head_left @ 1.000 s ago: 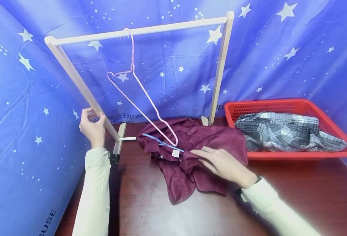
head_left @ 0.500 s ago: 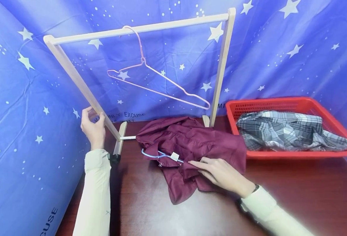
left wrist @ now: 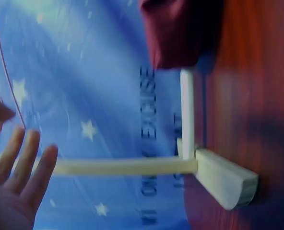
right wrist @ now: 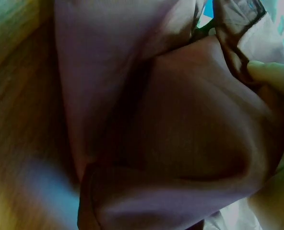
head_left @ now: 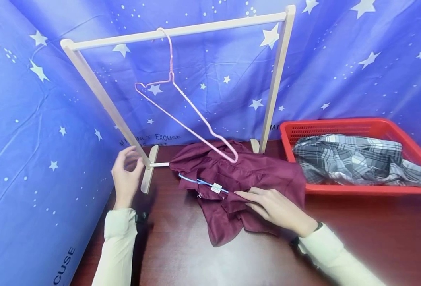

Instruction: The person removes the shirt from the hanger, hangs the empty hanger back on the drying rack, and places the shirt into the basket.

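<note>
A maroon shirt lies bunched on the table under the rack, with a blue hanger in its neck beside a white tag. My right hand pinches the shirt near the collar; the right wrist view shows a fingertip on the cloth. At the lower left post of the wooden rack, my left hand is empty, its fingers loosely bent. In the left wrist view those fingers are spread apart from each other. A pink hanger hangs tilted from the top bar, its low end overlapping the shirt.
To the right stands a red basket with a grey plaid garment in it. A blue curtain with white stars closes off the back and left side. The rack's left foot rests on the table.
My left hand has come off the rack's post and moved down. The pink hanger has swung from side to side. The blue hanger's hook has shifted at the collar while my right hand keeps its pinch.
</note>
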`<state>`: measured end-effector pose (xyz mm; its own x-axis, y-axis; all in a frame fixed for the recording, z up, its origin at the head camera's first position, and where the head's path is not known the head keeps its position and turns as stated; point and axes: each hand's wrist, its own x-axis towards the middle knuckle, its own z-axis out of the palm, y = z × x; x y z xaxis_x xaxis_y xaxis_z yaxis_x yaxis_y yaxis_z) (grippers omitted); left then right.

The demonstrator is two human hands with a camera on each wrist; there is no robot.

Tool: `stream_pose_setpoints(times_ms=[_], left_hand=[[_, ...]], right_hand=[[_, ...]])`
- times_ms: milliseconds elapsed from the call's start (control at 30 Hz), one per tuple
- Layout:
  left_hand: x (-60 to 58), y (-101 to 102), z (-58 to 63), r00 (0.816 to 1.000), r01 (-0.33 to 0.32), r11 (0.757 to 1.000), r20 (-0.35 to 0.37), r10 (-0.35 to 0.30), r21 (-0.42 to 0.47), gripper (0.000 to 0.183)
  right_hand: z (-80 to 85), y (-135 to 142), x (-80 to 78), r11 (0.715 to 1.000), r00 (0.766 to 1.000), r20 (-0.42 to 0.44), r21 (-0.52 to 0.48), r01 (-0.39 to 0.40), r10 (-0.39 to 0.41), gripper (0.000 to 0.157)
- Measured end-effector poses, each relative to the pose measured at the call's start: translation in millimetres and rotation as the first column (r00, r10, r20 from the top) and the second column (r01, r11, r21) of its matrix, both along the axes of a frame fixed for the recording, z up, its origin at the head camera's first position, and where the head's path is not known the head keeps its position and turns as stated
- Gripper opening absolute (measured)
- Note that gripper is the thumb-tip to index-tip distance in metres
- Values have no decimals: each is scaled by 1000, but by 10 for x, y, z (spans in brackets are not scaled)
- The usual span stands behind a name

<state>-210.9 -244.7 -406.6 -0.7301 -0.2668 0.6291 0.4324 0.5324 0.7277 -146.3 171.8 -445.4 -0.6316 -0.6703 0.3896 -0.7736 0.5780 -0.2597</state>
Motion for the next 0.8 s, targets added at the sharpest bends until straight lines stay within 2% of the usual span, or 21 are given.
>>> stream_pose_setpoints(times_ms=[67, 133, 200, 267, 333, 400, 500, 633, 700, 800], left_hand=[[77, 83, -52, 993, 116, 990, -6, -117, -83, 38], [158, 189, -89, 972, 233, 955, 14, -234, -182, 40], [239, 312, -109, 939, 343, 900, 59, -340, -270, 43], [305, 442, -124, 903, 426, 839, 104, -417, -338, 48], [356, 564, -135, 864, 498, 783, 133, -486, -373, 48], [382, 661, -150, 829, 550, 744, 145, -540, -379, 44], [387, 739, -185, 785, 610, 705, 155, -599, -362, 34], [383, 732, -260, 739, 668, 661, 204, -642, -340, 28], [377, 716, -302, 723, 688, 649, 231, -651, -324, 30], [358, 714, -350, 720, 693, 656, 248, -648, -300, 34]], right_hand=[[1, 2, -1, 1000, 1000, 4, 2, -4, 4, 48], [2, 5, 0, 1000, 1000, 9, 2, -6, 6, 48], [3, 9, 3, 1000, 1000, 8, 5, -5, 5, 49], [8, 12, 9, 1000, 1000, -8, 12, 1, -1, 51], [7, 15, 13, 1000, 999, -43, 24, 5, -4, 52], [4, 16, 18, 999, 996, -89, 37, 6, -3, 53], [-5, 10, 27, 998, 989, -150, 56, 1, 7, 54], [-15, -1, 49, 998, 987, -160, 63, -22, 32, 54], [-21, -2, 63, 998, 988, -147, 57, -31, 39, 55], [-28, -2, 74, 999, 990, -138, 46, -26, 32, 57]])
